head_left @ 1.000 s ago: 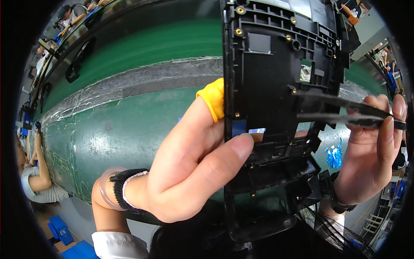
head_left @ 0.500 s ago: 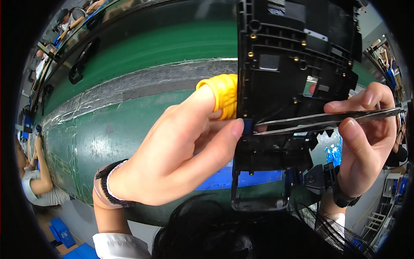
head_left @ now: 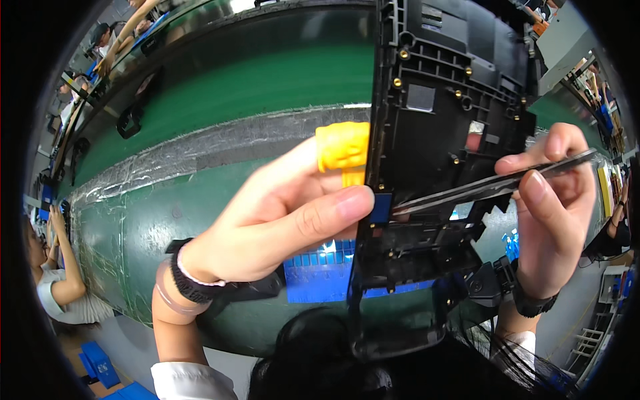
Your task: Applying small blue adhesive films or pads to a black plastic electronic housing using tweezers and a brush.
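A black plastic housing (head_left: 423, 153) with ribs, brass screw inserts and cut-out windows stands tilted up in front of me. My left hand (head_left: 257, 230) grips its left edge, thumb on the near side. Yellow finger cots (head_left: 341, 145) cover fingers of that hand, whose tips are hidden behind the housing. By the thumb tip a small dark-blue piece (head_left: 381, 208) sits on the edge. Dark metal tweezers (head_left: 493, 187) are pinched between thumb and fingers of my right hand (head_left: 557, 213). Their tips lie close to the blue piece; whether they touch it I cannot tell.
Below the housing, a blue sheet with shiny blue pieces (head_left: 313, 277) lies on the green work surface (head_left: 153, 220). A grey taped strip (head_left: 227, 137) crosses behind. A black clamp-like part (head_left: 483, 283) is near my right wrist. Other people work at the left and far edges.
The tweezers' arms have come together, and the housing has tilted and turned slightly. My left thumb now lies flatter beside the blue piece. More of the blue sheet shows.
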### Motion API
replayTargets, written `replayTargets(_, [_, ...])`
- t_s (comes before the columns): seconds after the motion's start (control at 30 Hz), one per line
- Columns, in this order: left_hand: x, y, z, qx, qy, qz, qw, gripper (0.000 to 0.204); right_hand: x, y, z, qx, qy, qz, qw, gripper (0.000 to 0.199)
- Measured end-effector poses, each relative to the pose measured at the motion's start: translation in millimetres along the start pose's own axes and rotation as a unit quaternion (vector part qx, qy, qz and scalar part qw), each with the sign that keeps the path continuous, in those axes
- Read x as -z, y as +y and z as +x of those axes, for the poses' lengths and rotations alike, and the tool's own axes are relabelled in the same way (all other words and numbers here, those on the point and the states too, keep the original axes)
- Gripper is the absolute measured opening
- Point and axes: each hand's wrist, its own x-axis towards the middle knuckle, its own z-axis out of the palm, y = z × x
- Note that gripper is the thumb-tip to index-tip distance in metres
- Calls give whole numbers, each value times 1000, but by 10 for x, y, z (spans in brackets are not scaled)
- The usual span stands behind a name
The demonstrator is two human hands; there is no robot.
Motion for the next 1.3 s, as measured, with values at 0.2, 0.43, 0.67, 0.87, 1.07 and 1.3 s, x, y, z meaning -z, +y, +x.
replayTargets(0.2, [121, -49, 6, 17, -50, -133, 990, 55, 22, 206, 125, 40, -94, 66, 993, 26])
replayTargets(0.43, [152, -95, 4, -113, 72, -39, 990, 51, -131, 42, -280, 271, -46, -136, 952, 23])
replayTargets(0.67, [150, -141, -51, -128, 84, 21, 988, 43, -162, 46, -344, 301, -93, -166, 935, 29])
replayTargets(0.87, [118, -138, -48, -105, 79, 49, 990, 33, -144, -77, -375, 246, -134, -212, 936, 31])
replayTargets(1.07, [168, -141, -168, -81, 77, 92, 990, 26, -222, 162, -370, 279, -4, -118, 953, 20])
replayTargets(1.3, [92, -213, -175, -147, 78, 108, 980, 50, -126, -124, -278, 164, 42, -90, 981, 23])
